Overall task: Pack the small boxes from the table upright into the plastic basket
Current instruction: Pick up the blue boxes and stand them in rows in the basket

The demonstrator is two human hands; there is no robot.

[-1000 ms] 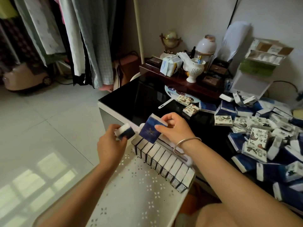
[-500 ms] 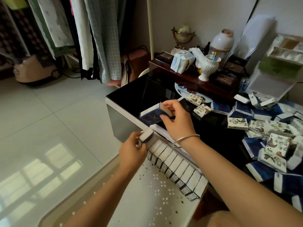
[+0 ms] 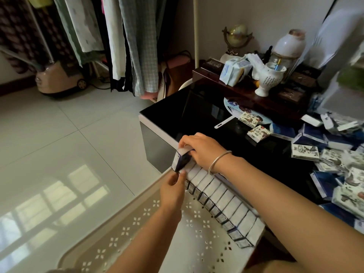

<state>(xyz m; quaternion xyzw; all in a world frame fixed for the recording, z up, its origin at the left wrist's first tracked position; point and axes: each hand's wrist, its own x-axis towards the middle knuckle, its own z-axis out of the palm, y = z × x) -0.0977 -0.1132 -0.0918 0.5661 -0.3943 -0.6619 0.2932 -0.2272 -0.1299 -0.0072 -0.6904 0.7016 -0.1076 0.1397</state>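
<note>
The plastic basket (image 3: 197,243), white with a perforated floor, sits against the near edge of the black glass table (image 3: 197,115). Along the basket's table-side wall runs a row of upright boxes (image 3: 222,200), packed face to face. A loose pile of boxes (image 3: 334,160) lies on the table to the right, so by my reading most of the job remains.

The right hand (image 3: 202,148) grips a blue-and-white box (image 3: 182,157) from above, fingers curled over its top edge. It holds the box tilted at the far end of the row, with its lower edge just at the last standing box. The left hand (image 3: 173,191) is at the foot of that box with thumb and fingertips drawn together. I cannot tell whether they pinch its lower corner or only steady the row's end.

To do this well, seat the lower edge against the basket floor first, then swing the top upright until the face lies flat against its neighbour. The left hand should brace the row so nothing topples. Press lightly towards the row before letting go.
</note>
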